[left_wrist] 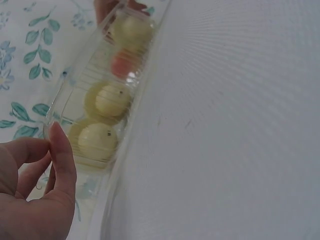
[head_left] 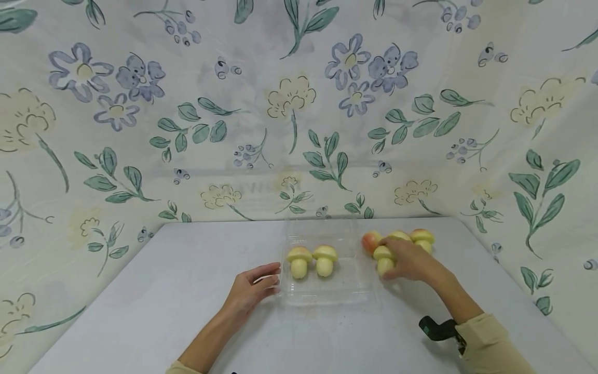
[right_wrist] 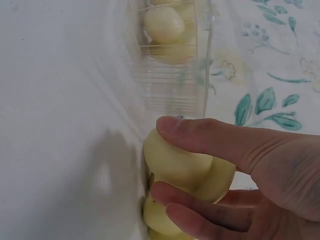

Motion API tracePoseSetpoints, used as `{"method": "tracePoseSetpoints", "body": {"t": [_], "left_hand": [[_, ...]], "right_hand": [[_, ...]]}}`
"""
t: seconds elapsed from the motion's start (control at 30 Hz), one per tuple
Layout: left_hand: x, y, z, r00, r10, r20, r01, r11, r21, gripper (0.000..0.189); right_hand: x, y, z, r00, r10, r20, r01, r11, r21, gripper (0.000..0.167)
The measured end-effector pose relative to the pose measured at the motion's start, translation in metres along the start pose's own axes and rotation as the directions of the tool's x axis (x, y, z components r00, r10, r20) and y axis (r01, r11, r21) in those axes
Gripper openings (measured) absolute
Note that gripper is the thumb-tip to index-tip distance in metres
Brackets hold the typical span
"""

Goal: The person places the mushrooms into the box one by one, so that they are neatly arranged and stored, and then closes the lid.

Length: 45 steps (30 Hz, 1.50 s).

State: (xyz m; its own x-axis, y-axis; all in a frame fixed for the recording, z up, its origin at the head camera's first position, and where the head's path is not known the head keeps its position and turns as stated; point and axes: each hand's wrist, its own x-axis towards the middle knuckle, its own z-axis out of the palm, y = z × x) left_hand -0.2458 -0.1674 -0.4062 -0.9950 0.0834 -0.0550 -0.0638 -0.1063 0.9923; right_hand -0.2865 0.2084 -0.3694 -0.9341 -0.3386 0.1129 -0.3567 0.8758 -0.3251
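Observation:
A clear plastic box (head_left: 327,298) lies on the table, with two pale yellow-green mushroom-shaped pieces (head_left: 299,262) standing side by side in its left half. My left hand (head_left: 252,291) is at the box's left wall; in the left wrist view its thumb and a finger pinch the rim. To the right of the box, my right hand (head_left: 411,262) holds another mushroom-shaped piece (head_left: 385,259) between thumb and fingers. The right wrist view shows the thumb laid over its rounded stem (right_wrist: 175,160). Whether this piece touches the table cannot be told.
Behind the right hand sit a reddish round piece (head_left: 371,242) and more mushroom-shaped pieces, one at the far right (head_left: 422,240). A flower-printed cloth (head_left: 261,130) hangs behind the white table (head_left: 187,270). A black device (head_left: 439,329) is by the right sleeve.

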Motion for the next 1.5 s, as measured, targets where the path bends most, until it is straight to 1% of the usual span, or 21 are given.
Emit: {"method": "tracePoseSetpoints", "body": {"t": [0.23, 0.37, 0.47, 0.6, 0.83, 1.03, 1.13, 1.3, 1.5], "left_hand": [[-0.001, -0.003, 0.000, 1.000, -0.006, -0.004, 0.006, 1.000, -0.006, 0.046], [-0.001, -0.003, -0.002, 1.000, 0.008, -0.014, -0.008, 1.000, -0.016, 0.045], [-0.001, -0.003, -0.003, 1.000, 0.016, -0.013, -0.016, 1.000, -0.014, 0.046], [-0.001, -0.002, -0.003, 1.000, 0.005, -0.009, -0.005, 1.000, -0.010, 0.046], [0.000, -0.002, -0.003, 1.000, -0.007, 0.006, 0.007, 1.000, 0.008, 0.047], [0.002, -0.002, -0.002, 1.000, 0.004, 0.016, -0.004, 1.000, 0.006, 0.046], [0.002, -0.001, -0.002, 1.000, 0.003, 0.019, -0.003, 1.000, 0.005, 0.046], [0.001, 0.000, -0.001, 1.000, -0.007, 0.017, 0.007, 1.000, 0.007, 0.047], [0.002, -0.001, -0.001, 1.000, -0.010, 0.013, 0.010, 1.000, 0.014, 0.046]], "right_hand": [[-0.001, -0.003, -0.008, 0.999, -0.027, -0.032, 0.027, 1.000, -0.013, 0.071], [0.001, -0.005, -0.012, 0.997, -0.055, -0.055, 0.054, 0.998, -0.023, 0.070], [0.002, -0.005, -0.014, 0.998, -0.045, -0.053, 0.044, 0.999, -0.016, 0.069], [0.000, -0.006, -0.016, 0.998, -0.034, -0.050, 0.034, 0.999, -0.002, 0.070], [-0.002, -0.007, -0.018, 0.997, -0.052, -0.054, 0.052, 0.999, 0.011, 0.070], [-0.003, -0.008, -0.023, 0.995, -0.071, -0.067, 0.072, 0.997, 0.019, 0.072], [-0.003, -0.009, -0.025, 0.997, -0.060, -0.057, 0.062, 0.998, 0.026, 0.073], [0.000, -0.014, -0.026, 0.997, -0.054, -0.049, 0.056, 0.997, 0.046, 0.074], [0.006, -0.026, -0.025, 0.995, -0.087, -0.046, 0.089, 0.995, 0.042, 0.074]]}}
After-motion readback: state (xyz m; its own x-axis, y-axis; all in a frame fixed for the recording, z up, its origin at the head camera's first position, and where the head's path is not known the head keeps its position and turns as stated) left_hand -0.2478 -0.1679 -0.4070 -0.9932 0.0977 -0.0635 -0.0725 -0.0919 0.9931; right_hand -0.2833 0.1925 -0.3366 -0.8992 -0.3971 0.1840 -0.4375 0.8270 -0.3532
